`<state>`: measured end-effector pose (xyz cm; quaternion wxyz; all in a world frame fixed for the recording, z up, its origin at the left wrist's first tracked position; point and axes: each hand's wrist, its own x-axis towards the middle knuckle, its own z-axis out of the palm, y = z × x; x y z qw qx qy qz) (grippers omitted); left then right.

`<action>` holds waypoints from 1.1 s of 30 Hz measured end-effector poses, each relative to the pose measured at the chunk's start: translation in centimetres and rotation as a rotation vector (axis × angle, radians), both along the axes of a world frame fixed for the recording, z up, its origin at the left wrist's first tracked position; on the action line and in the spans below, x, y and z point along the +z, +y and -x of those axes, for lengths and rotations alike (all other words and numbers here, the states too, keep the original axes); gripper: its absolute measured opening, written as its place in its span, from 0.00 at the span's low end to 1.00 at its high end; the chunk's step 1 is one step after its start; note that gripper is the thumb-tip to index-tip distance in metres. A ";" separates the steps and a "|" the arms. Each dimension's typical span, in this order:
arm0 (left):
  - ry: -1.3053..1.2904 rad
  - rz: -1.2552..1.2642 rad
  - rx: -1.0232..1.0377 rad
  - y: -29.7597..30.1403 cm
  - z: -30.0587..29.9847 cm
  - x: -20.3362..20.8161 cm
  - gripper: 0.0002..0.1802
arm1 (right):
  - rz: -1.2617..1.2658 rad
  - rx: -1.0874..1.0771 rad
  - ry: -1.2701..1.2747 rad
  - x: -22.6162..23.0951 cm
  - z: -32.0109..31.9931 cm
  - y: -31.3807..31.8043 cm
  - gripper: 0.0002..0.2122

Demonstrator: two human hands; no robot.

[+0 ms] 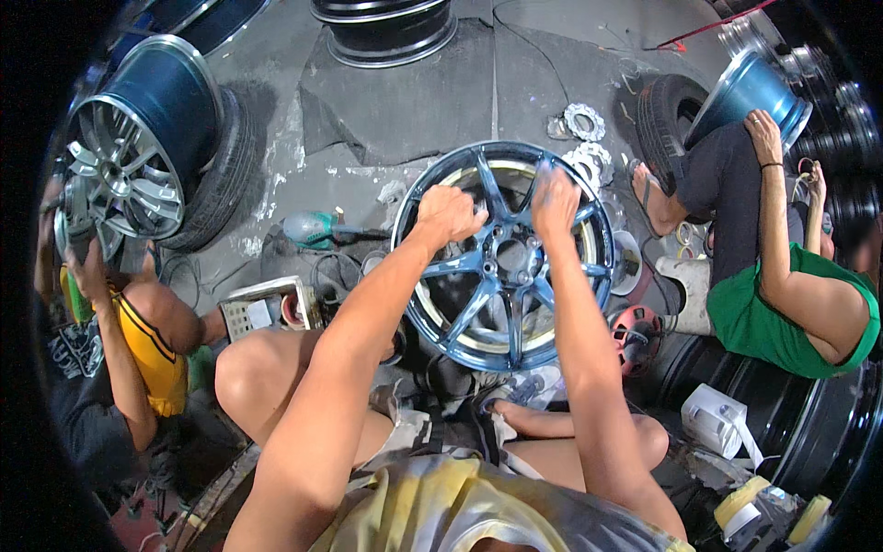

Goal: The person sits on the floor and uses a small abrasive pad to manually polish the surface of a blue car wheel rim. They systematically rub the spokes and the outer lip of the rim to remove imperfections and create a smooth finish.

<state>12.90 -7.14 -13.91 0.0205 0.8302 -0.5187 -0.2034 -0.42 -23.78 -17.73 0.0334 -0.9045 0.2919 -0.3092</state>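
Note:
In front of me lies a blue-grey alloy wheel rim (485, 179) with several spokes and a round hub opening, its face up toward me. My left hand (449, 216) is closed on the rim's left side, its fingers curled down over a spoke and the thumb toward the hub. At the upper right spokes is my right hand (556, 204). Motion smears its fingers, so whether they hold anything cannot be made out. Both forearms reach over the near edge of the wheel.
A teal power tool (313, 230) and a white crate (267, 299) lie to the left. Two people handle wheels, one on each side; tyres stand near them. Toothed metal rings (584, 122) rest beyond my wheel, and a red round tool (636, 336) sits at right. Cables cross the floor.

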 end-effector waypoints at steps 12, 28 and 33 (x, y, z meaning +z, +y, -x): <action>0.037 0.081 0.016 -0.2 0.1 -0.3 0.32 | -0.089 0.003 0.173 1.8 -1.4 -2.5 0.09; 0.059 0.069 0.029 0.2 -0.1 0.0 0.31 | 0.057 0.058 0.165 1.6 0.3 1.1 0.08; 0.053 0.092 0.012 0.5 -0.2 -0.2 0.31 | -0.106 0.113 -0.026 0.3 0.9 2.3 0.09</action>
